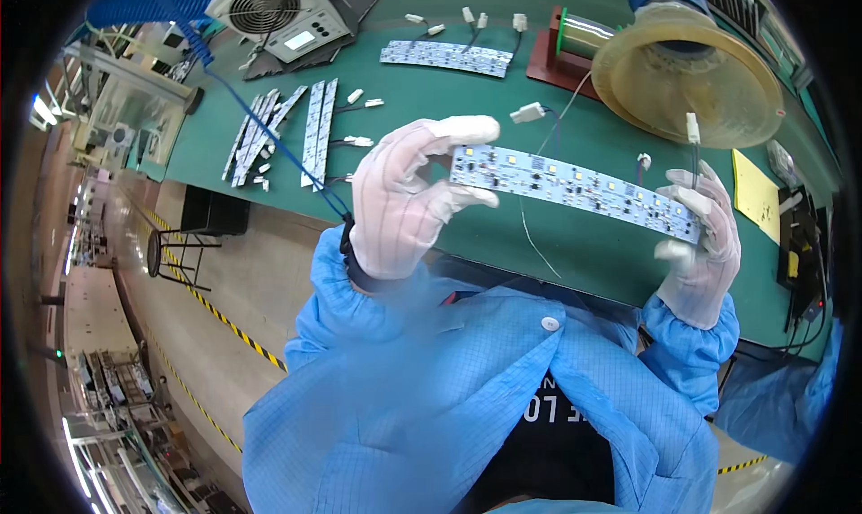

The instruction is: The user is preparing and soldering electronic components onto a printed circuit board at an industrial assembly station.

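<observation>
I hold a long white LED circuit board [575,189] in front of me above the table, its component side showing and its right end a little lower. My left hand [391,200], in a white striped glove, is closed round the left end, index finger along the upper edge and thumb below. At the right end, my gloved right hand [705,236] grips the board between fingers and thumb. A white connector [692,128] on dark wires stands up by the right hand, and another white connector [528,113] sticks out beyond the board's far edge. A blue cord runs to my left wrist.
More LED boards [321,137] with wired connectors lie at left, and another board group [446,58] lies farther back. A solder wire reel [584,38], fume extraction hood [691,74] and yellow paper [756,195] stand or lie at right. A fan unit [283,16] is back left.
</observation>
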`<state>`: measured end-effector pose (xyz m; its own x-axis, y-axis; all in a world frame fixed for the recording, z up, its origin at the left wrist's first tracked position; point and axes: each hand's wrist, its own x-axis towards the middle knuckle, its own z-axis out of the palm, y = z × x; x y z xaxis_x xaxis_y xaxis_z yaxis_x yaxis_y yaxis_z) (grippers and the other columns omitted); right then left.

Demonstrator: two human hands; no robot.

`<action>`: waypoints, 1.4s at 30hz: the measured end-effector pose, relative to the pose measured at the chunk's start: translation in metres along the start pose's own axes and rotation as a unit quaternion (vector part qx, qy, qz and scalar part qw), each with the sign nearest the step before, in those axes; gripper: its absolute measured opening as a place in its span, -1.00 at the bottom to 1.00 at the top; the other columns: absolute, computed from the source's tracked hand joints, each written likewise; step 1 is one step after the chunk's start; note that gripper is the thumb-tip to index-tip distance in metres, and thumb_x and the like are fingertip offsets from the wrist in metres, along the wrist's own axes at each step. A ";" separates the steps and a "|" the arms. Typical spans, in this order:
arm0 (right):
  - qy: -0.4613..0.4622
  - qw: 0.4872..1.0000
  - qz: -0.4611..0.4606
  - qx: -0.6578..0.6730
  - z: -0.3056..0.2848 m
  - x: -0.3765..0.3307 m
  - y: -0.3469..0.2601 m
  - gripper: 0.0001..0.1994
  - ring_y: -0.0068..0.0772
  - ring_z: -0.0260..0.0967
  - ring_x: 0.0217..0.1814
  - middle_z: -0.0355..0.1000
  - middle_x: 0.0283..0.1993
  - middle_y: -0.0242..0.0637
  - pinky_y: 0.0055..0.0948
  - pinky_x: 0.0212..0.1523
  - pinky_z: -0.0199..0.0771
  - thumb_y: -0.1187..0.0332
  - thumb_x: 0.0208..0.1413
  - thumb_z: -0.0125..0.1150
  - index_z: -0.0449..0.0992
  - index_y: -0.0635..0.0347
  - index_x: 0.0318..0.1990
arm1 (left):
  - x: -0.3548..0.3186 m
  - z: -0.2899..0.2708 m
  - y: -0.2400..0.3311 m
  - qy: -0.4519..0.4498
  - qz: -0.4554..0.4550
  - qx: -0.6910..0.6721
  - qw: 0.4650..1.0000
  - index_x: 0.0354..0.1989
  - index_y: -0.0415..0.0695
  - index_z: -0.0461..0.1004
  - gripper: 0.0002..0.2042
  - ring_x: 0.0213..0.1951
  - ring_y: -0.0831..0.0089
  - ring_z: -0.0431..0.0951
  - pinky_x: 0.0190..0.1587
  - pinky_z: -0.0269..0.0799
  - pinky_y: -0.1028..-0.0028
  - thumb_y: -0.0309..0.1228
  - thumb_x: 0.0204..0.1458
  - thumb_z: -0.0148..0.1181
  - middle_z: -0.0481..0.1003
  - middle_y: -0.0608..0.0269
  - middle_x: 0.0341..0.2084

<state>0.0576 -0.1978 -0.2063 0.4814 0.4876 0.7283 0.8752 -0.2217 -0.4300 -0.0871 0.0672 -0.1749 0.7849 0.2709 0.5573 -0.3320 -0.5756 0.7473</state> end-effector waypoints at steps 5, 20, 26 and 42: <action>0.046 0.997 0.056 0.004 0.013 -0.001 -0.010 -0.36 -0.18 0.46 -0.08 0.54 -0.27 -0.27 -0.04 0.27 0.18 -0.11 -0.30 0.38 0.46 0.16 -0.11 | -0.001 0.003 0.001 0.013 0.058 0.065 0.996 -0.15 -0.16 0.54 -0.54 -0.35 0.36 0.55 -0.28 0.48 0.46 -0.37 -0.35 0.45 0.56 0.21 -0.31; 0.098 0.993 0.061 0.000 0.012 -0.005 -0.006 -0.46 -0.24 0.47 -0.11 0.55 -0.34 -0.32 -0.05 0.24 0.23 0.02 -0.35 0.48 0.49 0.13 -0.20 | -0.004 0.007 -0.002 -0.001 0.060 0.020 0.998 -0.16 -0.21 0.52 -0.55 -0.33 0.38 0.57 -0.21 0.48 0.49 -0.37 -0.29 0.46 0.55 0.17 -0.33; 0.100 0.993 0.067 -0.003 0.011 -0.006 -0.008 -0.47 -0.26 0.47 -0.10 0.54 -0.34 -0.30 -0.04 0.27 0.18 -0.02 -0.30 0.45 0.51 0.17 -0.22 | -0.008 0.004 -0.004 -0.040 0.034 -0.001 0.999 -0.13 -0.30 0.46 -0.51 -0.19 0.40 0.53 -0.12 0.46 0.47 -0.49 -0.32 0.49 0.49 0.11 -0.20; 0.015 0.998 0.066 0.001 0.009 -0.004 -0.004 -0.46 -0.26 0.48 -0.11 0.55 -0.33 -0.27 -0.08 0.25 0.21 -0.04 -0.28 0.43 0.54 0.20 -0.22 | -0.012 0.005 -0.009 0.037 -0.080 -0.110 0.990 -0.06 -0.35 0.45 -0.54 -0.20 0.47 0.50 -0.12 0.42 0.52 -0.57 -0.22 0.38 0.50 0.15 -0.20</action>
<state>0.0515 -0.1916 -0.2123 0.5943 0.4280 0.6809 0.8035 -0.2813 -0.5246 -0.0910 0.0649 -0.1903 0.7994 0.4050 0.4438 -0.3188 -0.3403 0.8846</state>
